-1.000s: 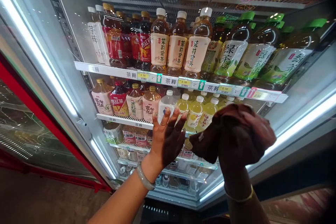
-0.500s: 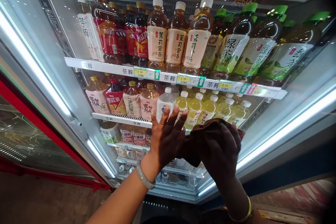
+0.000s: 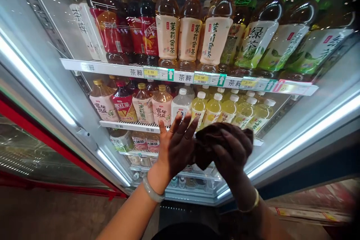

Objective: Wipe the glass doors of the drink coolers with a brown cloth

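Observation:
My left hand (image 3: 177, 146) is raised with its fingers spread, palm toward the lit drinks fridge, and it seems to hold nothing. A pale bangle (image 3: 152, 189) circles that wrist. Beside it, my right hand (image 3: 234, 150) grips a crumpled dark brown cloth (image 3: 206, 153), part of which hangs toward the left palm. Whether the cloth touches the left palm, I cannot tell. Beyond the fingertips, a clear white-capped bottle (image 3: 181, 105) and yellow drink bottles (image 3: 216, 108) stand on the second shelf. Reflections and pink line drawings suggest a glass pane in front of the bottles.
Above, a shelf edge with price tags (image 3: 185, 77) carries jasmine tea bottles (image 3: 168, 37), red-labelled bottles (image 3: 108, 26) and green-capped bottles (image 3: 255, 41). Bright light strips (image 3: 115, 168) run down both sides. A red frame (image 3: 36, 127) borders the left side.
The view has moved slightly closer, so the upper bottles look larger and higher. Both hands keep nearly the same pose, with the cloth and right hand shifted a little left.

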The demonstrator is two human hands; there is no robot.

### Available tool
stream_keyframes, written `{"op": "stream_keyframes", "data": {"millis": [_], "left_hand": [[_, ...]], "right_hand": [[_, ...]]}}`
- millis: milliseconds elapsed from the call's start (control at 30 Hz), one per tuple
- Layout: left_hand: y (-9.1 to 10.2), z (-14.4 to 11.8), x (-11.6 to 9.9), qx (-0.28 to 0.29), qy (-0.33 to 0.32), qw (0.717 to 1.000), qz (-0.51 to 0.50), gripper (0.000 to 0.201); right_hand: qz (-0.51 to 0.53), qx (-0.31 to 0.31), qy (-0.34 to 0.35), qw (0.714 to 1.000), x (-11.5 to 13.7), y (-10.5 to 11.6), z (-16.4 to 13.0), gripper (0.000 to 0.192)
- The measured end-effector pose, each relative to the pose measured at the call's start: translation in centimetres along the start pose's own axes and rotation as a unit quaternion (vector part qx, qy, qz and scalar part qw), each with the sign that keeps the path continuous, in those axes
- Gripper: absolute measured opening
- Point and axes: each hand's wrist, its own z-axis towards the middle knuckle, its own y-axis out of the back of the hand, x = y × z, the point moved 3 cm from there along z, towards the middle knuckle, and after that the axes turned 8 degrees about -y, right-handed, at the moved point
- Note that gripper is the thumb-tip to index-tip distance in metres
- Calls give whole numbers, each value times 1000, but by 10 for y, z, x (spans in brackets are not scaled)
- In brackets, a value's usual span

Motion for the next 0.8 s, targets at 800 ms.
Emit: {"op": "stream_keyframes", "data": {"millis": [800], "left_hand": [[31,-32,40,-13,-2,1000,-13,74]], "right_hand": [[-14,-88,-10,996,62,-54,57,18]]}}
